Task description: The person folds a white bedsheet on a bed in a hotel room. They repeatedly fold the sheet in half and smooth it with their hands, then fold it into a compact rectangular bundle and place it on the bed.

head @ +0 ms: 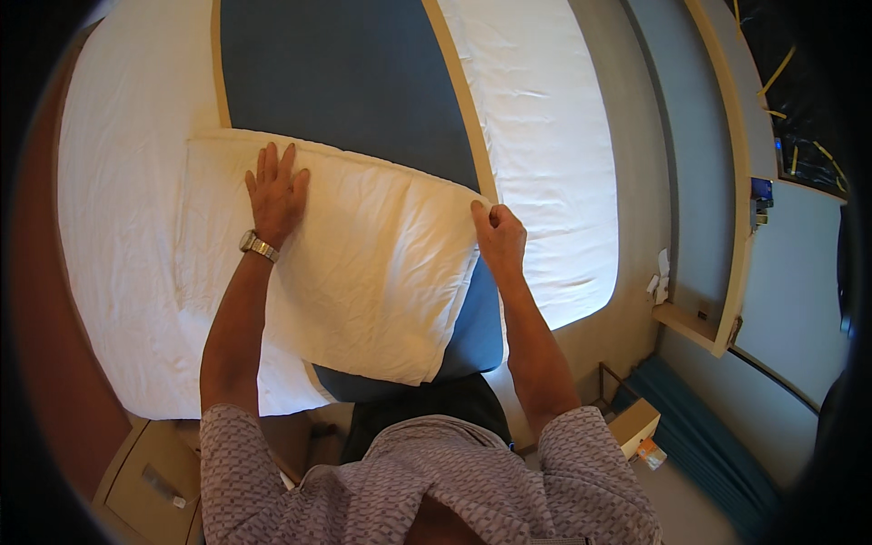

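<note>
A white pillowcase or similar folded cloth (354,266) lies flat across a blue bed runner with tan borders (340,75), on a bed with white bedding (552,136). My left hand (278,197), with a metal watch on its wrist, rests palm down and fingers spread on the upper left part of the cloth. At the cloth's upper right corner, my right hand (501,235) pinches the edge between thumb and fingers. The runner's near end shows below and to the right of the cloth.
A bedside cabinet (150,484) stands at the lower left. Right of the bed are a strip of floor (593,354), a long wood-edged shelf unit (732,272) and a small wooden box-like piece (633,426). A teal curtain (695,436) hangs at the lower right.
</note>
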`<state>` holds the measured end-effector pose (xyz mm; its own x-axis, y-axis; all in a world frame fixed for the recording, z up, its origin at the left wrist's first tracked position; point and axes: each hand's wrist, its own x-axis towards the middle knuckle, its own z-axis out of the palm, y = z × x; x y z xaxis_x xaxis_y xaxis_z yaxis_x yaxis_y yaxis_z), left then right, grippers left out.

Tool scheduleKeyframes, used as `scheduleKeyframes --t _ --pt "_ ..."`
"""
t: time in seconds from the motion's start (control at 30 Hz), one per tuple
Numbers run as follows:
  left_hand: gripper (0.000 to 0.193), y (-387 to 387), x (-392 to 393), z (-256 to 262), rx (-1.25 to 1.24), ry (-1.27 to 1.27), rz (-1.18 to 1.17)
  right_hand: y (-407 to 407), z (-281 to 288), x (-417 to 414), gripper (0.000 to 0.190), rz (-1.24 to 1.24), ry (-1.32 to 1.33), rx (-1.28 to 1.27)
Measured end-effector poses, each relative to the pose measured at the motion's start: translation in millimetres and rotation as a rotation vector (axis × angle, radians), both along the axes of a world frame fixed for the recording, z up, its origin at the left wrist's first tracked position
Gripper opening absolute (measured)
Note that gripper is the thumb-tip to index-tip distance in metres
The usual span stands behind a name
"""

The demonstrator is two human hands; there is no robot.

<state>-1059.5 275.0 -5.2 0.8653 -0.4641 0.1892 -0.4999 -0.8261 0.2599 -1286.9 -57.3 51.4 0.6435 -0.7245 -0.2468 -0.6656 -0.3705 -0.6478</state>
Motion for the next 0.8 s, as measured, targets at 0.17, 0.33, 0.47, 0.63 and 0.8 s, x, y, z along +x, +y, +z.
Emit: scheduleKeyframes --t 0.17,0.33,0.47,0.63,0.8 --pt "0.056 0 -3 -20 0.067 0.016 0.011 -20 -13 2 0.041 -0.096 -0.040 0.251" --pt "0.058 -3 -3 -32 0.136 0.051 0.015 -29 -26 -14 0.033 -0.310 -0.093 0.774" --pt "0.058 -3 -2 -38 0.135 0.021 0.014 -43 -35 -13 0.029 -0.296 -0.016 0.929" --pt "0.059 -1 -2 -36 0.148 0.042 0.012 -32 -3 -2 0.019 0.208 -0.052 -0.243" --pt "0.060 -2 -3 -34 0.115 0.031 0.028 71 17 35 0.046 0.648 -0.332 -0.099"
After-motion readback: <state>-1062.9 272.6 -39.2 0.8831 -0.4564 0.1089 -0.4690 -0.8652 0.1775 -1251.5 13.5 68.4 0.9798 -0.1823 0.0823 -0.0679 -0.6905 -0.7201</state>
